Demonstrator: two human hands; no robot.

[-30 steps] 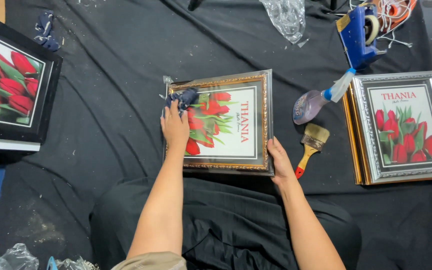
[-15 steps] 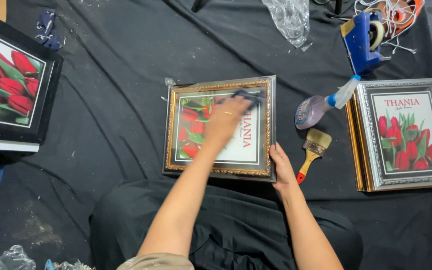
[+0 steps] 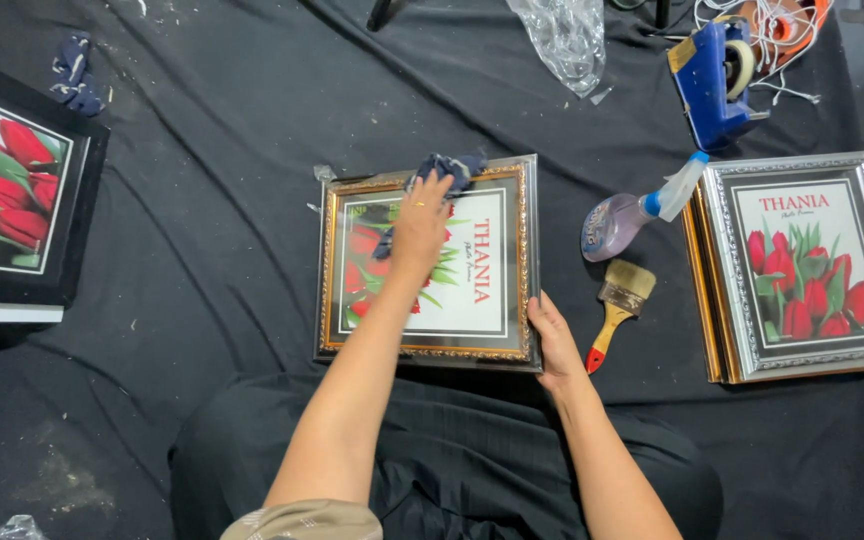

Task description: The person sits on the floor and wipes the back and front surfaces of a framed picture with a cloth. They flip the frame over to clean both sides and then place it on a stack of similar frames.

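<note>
- Gold-framed picture (image 3: 427,265): laid flat on the black cloth (image 3: 212,170), directly in front of the seated person; red tulips on a white ground are shown under its glass.
- Left hand (image 3: 420,222): laid palm down on the upper part of the glass; a dark blue rag (image 3: 449,168) is pressed under the fingertips at the frame's top edge. The grip is closed lightly on the rag, fingers extended rather than curled.
- Right hand (image 3: 555,343): placed at the frame's lower right corner, fingers resting against the edge; the frame is steadied, not lifted, and the grip is seen resting flat rather than clenched.
- Paintbrush (image 3: 617,308): wooden handle with a red tip, laid just beside the right hand, to the right of the frame.
- Spray bottle (image 3: 632,212): clear purple body, blue and white nozzle, laid on its side above the paintbrush.
- Silver-framed picture (image 3: 802,265): stacked on further frames at the right, tulip print facing up.
- Tape dispenser (image 3: 712,75): blue, set at the upper right, near a tangle of string.
- Black-framed picture (image 3: 12,190): at the left edge, partly cut off.
- Crumpled clear plastic (image 3: 567,35): at the top centre.
- Second dark rag (image 3: 74,75): at the upper left, well apart from the hands.
</note>
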